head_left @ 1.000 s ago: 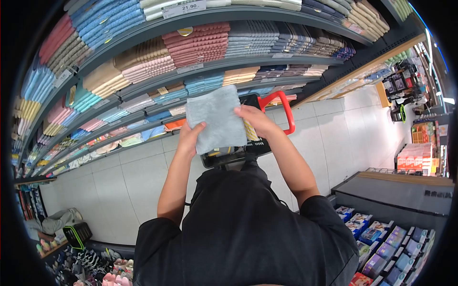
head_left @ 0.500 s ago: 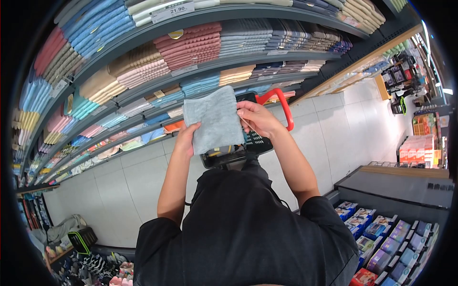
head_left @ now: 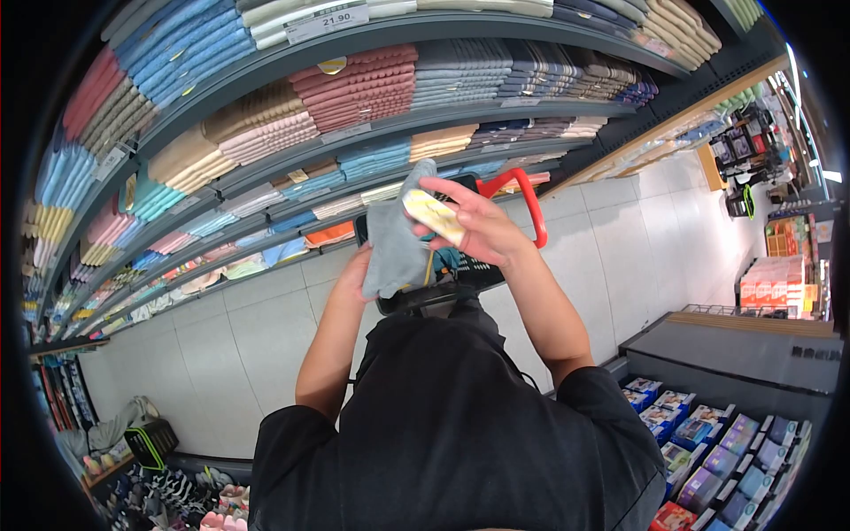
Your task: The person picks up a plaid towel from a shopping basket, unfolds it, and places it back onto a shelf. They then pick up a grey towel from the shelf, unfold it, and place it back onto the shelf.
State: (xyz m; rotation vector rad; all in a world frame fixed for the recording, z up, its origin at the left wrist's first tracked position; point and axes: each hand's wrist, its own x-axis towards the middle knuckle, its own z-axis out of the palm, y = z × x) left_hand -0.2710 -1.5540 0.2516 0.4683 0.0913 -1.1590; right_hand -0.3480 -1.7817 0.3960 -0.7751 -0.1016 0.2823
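Observation:
A folded grey-blue towel (head_left: pixel 387 248) is held over a black shopping basket in front of my body. My left hand (head_left: pixel 356 270) grips its lower left side, with the fingers partly hidden behind the cloth. At the towel's right edge is a white and yellow paper label (head_left: pixel 434 216), turned up toward me. My right hand (head_left: pixel 485 228) holds this label between thumb and fingers. Its print is too blurred to read. Below, the black basket (head_left: pixel 425 299) has a red handle (head_left: pixel 537 208) and some dark and teal items inside, partly covered by the towel.
Curved-looking shelves (head_left: pixel 372 133) of folded towels rise ahead, with a price tag (head_left: pixel 328 19) reading 21.90. Pale floor tiles (head_left: pixel 611 239) lie around the basket. Boxed goods (head_left: pixel 708 451) fill a display at the lower right. A green-edged black basket (head_left: pixel 152 444) sits lower left.
The towel has tilted and folded from lying flat toward me to a narrower shape. My right hand has turned, and the white and yellow label now shows in it.

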